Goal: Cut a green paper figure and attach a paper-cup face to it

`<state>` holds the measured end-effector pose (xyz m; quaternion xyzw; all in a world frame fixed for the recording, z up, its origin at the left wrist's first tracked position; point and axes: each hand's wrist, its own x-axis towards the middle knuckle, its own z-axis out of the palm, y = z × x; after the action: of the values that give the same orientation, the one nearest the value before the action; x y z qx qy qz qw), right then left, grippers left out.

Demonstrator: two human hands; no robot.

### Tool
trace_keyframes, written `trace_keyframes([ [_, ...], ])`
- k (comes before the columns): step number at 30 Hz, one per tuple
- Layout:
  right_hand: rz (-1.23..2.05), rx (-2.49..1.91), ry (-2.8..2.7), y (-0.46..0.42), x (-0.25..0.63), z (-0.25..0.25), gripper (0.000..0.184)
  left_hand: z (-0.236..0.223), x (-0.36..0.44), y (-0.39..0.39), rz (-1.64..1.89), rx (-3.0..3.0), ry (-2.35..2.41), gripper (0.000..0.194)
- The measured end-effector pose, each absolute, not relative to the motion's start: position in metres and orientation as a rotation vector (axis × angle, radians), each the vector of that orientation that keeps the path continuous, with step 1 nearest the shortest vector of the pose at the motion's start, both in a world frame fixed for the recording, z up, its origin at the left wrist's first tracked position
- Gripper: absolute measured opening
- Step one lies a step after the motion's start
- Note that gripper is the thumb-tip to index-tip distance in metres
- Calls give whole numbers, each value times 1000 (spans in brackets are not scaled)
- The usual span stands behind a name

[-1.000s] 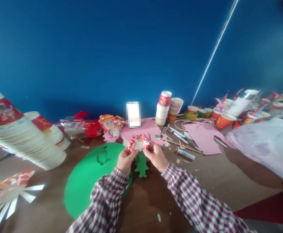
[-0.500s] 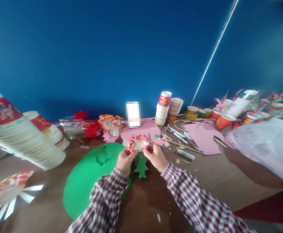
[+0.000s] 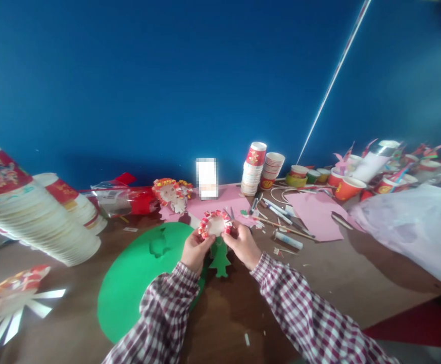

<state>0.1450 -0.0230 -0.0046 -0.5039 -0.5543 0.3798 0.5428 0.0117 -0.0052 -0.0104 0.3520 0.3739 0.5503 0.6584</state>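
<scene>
Between my two hands is a cut paper cup (image 3: 216,226) with its red and white strips curled into a ring around a pale round base. My left hand (image 3: 196,249) pinches its left lower rim with thumb and fingers. On the right lower rim, my right hand (image 3: 244,244) grips it the same way. Just below the cup lies a green paper tree cutout (image 3: 220,260), its top hidden behind the cup and fingers. Left of my hands, and partly under my left sleeve, is a large green paper sheet (image 3: 129,288) with a shape cut out of it.
Tall cup stacks stand at the left (image 3: 42,222) and at the back (image 3: 251,177). A cup cut into splayed strips (image 3: 19,298) lies front left. Pens (image 3: 279,210), a glue stick (image 3: 288,239) and pink paper (image 3: 314,217) lie right of my hands, with a plastic bag (image 3: 413,227) beyond.
Hardly anything differs. Both hands keep hold of the curled cup in the same place, and the view has shifted very slightly.
</scene>
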Motion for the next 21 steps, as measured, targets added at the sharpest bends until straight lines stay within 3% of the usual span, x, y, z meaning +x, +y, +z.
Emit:
trace_keyframes([
  [21, 918, -1190, -1313, -24, 145, -3, 9, -13, 11, -4, 1241, 818, 846, 47],
])
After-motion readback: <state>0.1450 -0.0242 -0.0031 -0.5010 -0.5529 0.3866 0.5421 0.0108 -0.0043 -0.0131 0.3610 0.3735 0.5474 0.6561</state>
